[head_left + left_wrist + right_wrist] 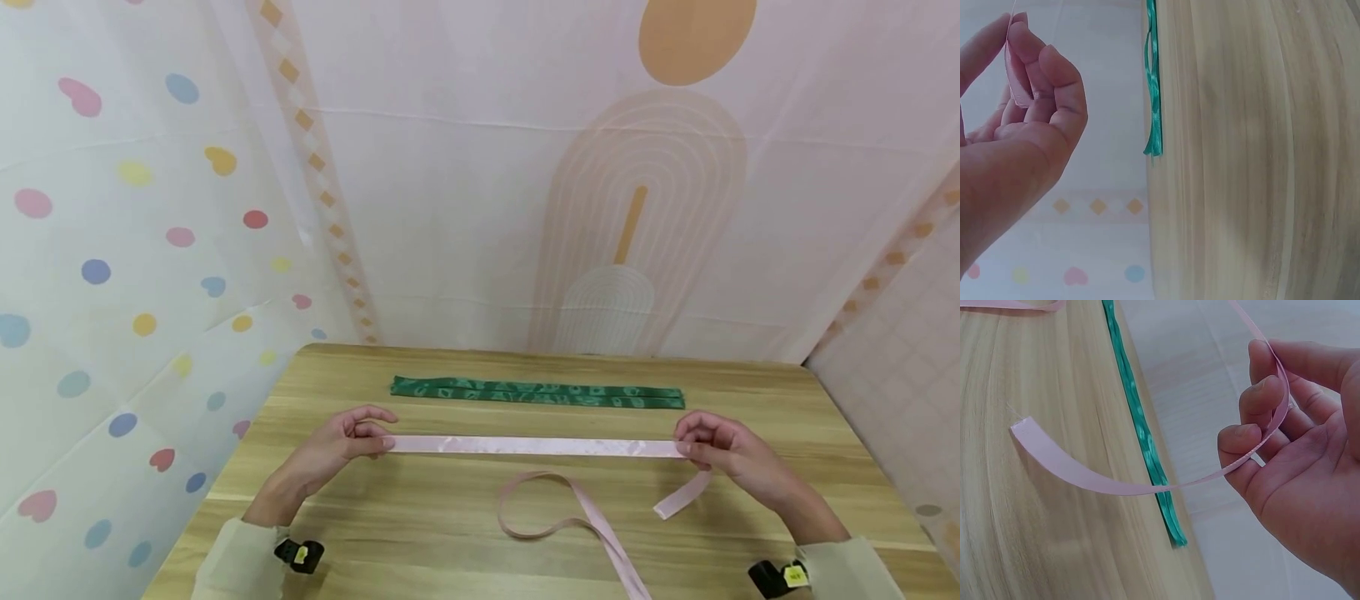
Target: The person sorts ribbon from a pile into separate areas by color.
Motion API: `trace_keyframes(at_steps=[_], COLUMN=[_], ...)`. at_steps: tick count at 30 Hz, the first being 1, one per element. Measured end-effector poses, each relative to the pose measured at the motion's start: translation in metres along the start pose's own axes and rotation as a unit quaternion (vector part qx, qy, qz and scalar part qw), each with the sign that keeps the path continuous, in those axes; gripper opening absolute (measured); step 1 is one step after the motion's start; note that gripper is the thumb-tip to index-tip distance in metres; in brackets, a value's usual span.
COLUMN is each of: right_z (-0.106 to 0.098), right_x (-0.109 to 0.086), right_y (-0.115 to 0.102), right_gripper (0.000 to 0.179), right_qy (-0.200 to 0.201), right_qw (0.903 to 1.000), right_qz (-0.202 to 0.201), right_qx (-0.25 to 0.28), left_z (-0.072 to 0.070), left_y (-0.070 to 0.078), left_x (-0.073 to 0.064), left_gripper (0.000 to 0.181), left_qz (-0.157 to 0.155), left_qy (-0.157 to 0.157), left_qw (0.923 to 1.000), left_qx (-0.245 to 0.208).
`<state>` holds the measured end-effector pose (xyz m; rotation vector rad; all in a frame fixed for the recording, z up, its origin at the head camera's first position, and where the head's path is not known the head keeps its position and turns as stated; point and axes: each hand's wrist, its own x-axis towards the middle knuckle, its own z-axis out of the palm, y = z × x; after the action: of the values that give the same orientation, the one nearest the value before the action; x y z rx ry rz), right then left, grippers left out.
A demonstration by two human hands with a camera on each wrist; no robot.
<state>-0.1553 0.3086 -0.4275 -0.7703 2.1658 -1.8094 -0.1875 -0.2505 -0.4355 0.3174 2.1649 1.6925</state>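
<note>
A pink satin ribbon [525, 446] is stretched straight between my two hands above the table. My left hand [341, 446] pinches one end between thumb and fingertips, and a short end lies inside its curled fingers in the left wrist view. On the other side my right hand [731, 458] pinches the ribbon too. Past that pinch a free tail [1060, 459] with a frayed end hangs in a curve. Behind the taut stretch, a green folded strip [536, 392] with a lighter pattern lies lengthwise near the table's back edge.
Another length of pink ribbon [592, 521] lies looped on the wooden table [420, 533] and runs off toward the front edge. Patterned cloth curtains [450, 225] hang behind and at the sides of the table.
</note>
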Motion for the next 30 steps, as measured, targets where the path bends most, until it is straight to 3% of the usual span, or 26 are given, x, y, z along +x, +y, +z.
trace_keyframes(at_steps=[11,30], right_z=[-0.006,-0.029], right_x=[-0.006,-0.027], right_y=[0.002,0.021], right_gripper=[0.008,0.009], right_qy=[0.013,0.062], right_qw=[0.9997,0.995], right_qz=[0.02,0.075], right_qx=[-0.003,-0.024], left_z=[-0.007,-0.017], left_y=[-0.002,-0.013], left_x=[0.0,-0.003], left_gripper=[0.045,0.047], left_qz=[-0.012,-0.034], left_qy=[0.024,0.048], left_qw=[0.9994,0.9981], left_qx=[0.022,0.017])
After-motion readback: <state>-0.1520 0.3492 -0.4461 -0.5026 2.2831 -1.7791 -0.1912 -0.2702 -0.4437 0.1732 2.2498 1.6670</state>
